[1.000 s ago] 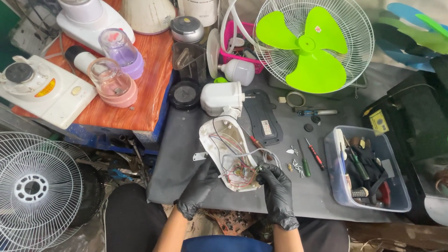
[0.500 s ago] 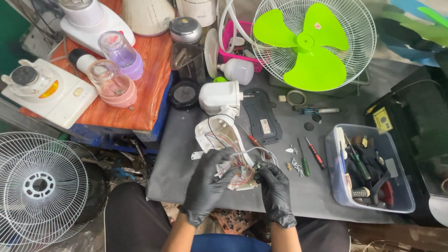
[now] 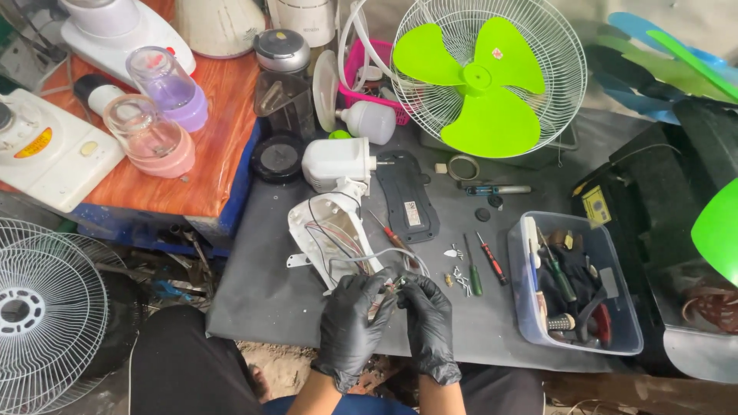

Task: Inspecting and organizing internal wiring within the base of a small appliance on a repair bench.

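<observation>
You're at a dark grey counter [image 3: 261, 300] crowded with repair stuff: a big fan with green blades [image 3: 480, 77] stands at the back behind its white wire guard, a loose white fan grille [image 3: 46, 307] sits off to your left below the counter edge, and blender bases and jars are parked on the orange table [image 3: 223, 146] at upper left. A clear tool bin [image 3: 573, 284] full of screwdrivers and pliers is to your right. The opened white fan housing [image 3: 330, 230] lies flat in the middle, just ahead of you, cover off, wires [image 3: 346, 250] spilling out toward you; its dark back plate [image 3: 411, 196] lies just beside it. So disassembly looks done, screws [image 3: 460, 275] out and scattered near two small screwdrivers [image 3: 480, 261]; wiring work looks mid-way, reassembly all left, judging by the loose parts. Your left hand [image 3: 350, 327] in a black glove is curled, fingertips pinching the wire ends at the housing's near edge. Your right hand [image 3: 430, 323], also gloved, is curled and pressed close against the left, fingers pinching the same wire bundle; exactly what small part sits between them I can't tell
</observation>
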